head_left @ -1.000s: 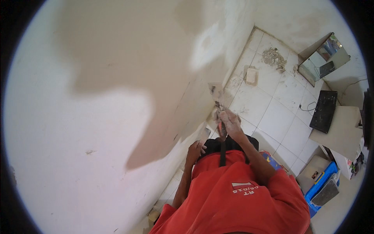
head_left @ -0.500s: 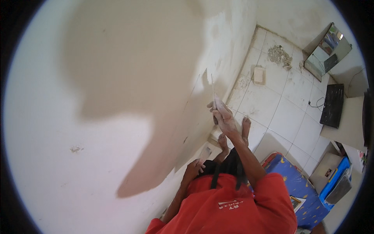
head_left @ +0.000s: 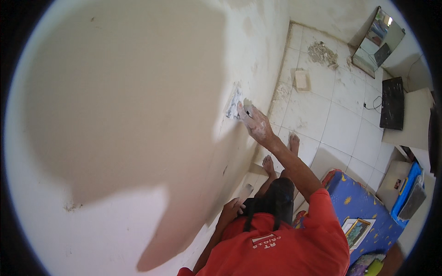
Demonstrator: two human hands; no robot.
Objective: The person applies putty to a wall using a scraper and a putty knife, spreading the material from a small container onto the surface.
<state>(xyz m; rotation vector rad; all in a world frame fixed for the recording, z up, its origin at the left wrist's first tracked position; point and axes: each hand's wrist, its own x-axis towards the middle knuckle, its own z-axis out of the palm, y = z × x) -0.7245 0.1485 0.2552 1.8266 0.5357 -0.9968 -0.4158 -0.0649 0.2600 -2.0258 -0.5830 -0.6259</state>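
Observation:
My right hand (head_left: pixel 260 130), dusted white, is closed round the handle of a putty knife. The broad, smeared blade of the putty knife (head_left: pixel 234 105) lies against the pale wall (head_left: pixel 193 152) at a small scuffed area. Low by my lap, my left hand (head_left: pixel 232 209) grips a second flat tool (head_left: pixel 246 190) with a pale, plate-like blade, probably another scraper. Its handle is hidden in my fingers. Dark shadows of my head and arm fall across the wall.
Crumbled debris (head_left: pixel 322 54) and a cream tray (head_left: pixel 302 80) lie on the white-tiled floor (head_left: pixel 345 119). A mirror (head_left: pixel 375 43) leans in the far corner, near a dark flat panel (head_left: pixel 392 103). At right, a blue patterned mattress (head_left: pixel 343 195) carries a framed picture (head_left: pixel 357 232).
My right hand has moved slightly left and turned, bringing the putty knife's blade from edge-on to flat against the wall. The view has shifted a little. My left hand stays low.

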